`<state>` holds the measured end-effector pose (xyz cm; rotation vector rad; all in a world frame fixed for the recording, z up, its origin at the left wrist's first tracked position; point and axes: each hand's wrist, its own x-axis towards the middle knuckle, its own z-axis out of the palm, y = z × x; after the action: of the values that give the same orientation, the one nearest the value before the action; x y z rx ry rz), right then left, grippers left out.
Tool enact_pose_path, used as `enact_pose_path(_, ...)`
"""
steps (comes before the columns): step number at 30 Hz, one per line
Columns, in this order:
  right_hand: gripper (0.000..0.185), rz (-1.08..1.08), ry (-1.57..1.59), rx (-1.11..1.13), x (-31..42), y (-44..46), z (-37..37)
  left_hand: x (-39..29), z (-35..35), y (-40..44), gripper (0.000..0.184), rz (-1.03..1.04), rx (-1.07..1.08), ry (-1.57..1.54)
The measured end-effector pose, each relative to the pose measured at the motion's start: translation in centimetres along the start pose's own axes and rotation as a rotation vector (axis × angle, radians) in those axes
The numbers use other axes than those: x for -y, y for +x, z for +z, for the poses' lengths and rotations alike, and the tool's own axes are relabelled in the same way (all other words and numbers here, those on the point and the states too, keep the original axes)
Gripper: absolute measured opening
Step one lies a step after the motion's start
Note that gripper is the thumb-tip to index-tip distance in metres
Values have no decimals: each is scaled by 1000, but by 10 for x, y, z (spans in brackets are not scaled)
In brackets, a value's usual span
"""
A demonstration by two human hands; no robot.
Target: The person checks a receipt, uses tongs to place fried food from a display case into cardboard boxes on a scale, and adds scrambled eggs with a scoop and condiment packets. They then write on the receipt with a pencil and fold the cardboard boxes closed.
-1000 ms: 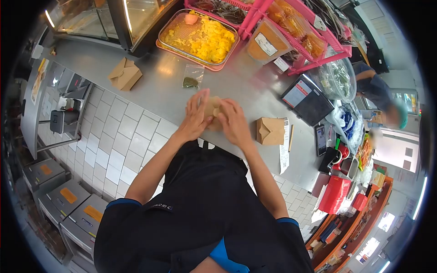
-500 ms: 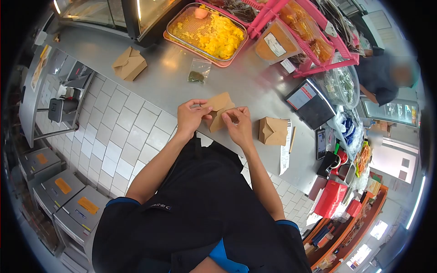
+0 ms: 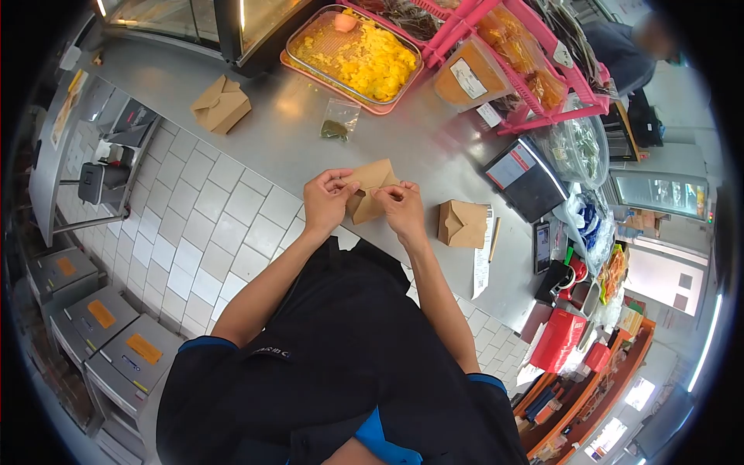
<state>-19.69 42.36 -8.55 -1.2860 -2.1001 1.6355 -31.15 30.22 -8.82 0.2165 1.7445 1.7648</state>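
A brown kraft takeout box (image 3: 367, 208) stands at the counter's front edge, between my two hands. My left hand (image 3: 327, 200) grips its left side, thumb and fingers pinching a top flap. My right hand (image 3: 403, 205) pinches the flaps on the right side of the same box. Right of my right hand sits a closed kraft box (image 3: 463, 225) with interlocked flaps. Another folded kraft box (image 3: 222, 107) rests farther left on the counter. Beyond my hands lies a small clear bag of green flakes (image 3: 338, 122).
A metal tray of yellow chopped food (image 3: 372, 58) stands at the back. Right of it are a pink basket (image 3: 554, 118), a tub of orange powder (image 3: 467, 74) and a black device (image 3: 527, 177). A paper receipt (image 3: 482, 267) and a pencil (image 3: 494, 239) lie nearby. A person (image 3: 616, 58) stands beyond.
My right hand has shifted slightly left, its fingers closing over the box flaps. The left hand stays on the box. The person at the far right has moved farther away.
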Motion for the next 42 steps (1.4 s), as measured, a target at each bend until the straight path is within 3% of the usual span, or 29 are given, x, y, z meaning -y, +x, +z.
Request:
enact_pose_path(5,22,-135,12,-184,2,-4,-7,-6,-6,0,26,58,40,163)
enact_pose_path(8,18,-149,-34,-184,20,-18,-10,-8,-7,1,25,101,65,238)
enact_pose_path(14,15,-284,-229,-242,15,-9,0,-1,-4,2,25,84,67,149)
enact_pose_path(18,16,-192,-178,-296,19,-10,2,1,-5,4,24,79,82,143)
enact_pose_path(23,18,-160,-209,-147,19,-5,-9,1,-7,4,22,88,97,156)
enact_pose_path(26,20,-80,-90,-184,15,-4,-2,0,-14,5,21,62,134,126)
enact_pose_path(30,21,-294,-294,-359,3,-3,14,-1,-9,6,20,91,118,182)
enact_pose_path(32,21,-92,-117,-270,1,0,4,2,-15,8,20,70,135,122)
enact_pose_path(36,20,-124,-162,-302,16,-9,2,-5,-20,6,17,96,133,121)
enact_pose_path(39,20,-138,-159,-310,9,-11,2,-33,-22,-8,33,-32,255,324)
enact_pose_path(41,21,-215,-151,-302,3,-9,1,-73,-4,-27,66,577,105,1171)
enact_pose_path(42,21,-199,-154,-325,2,-11,0,-63,2,-22,66,585,132,1164)
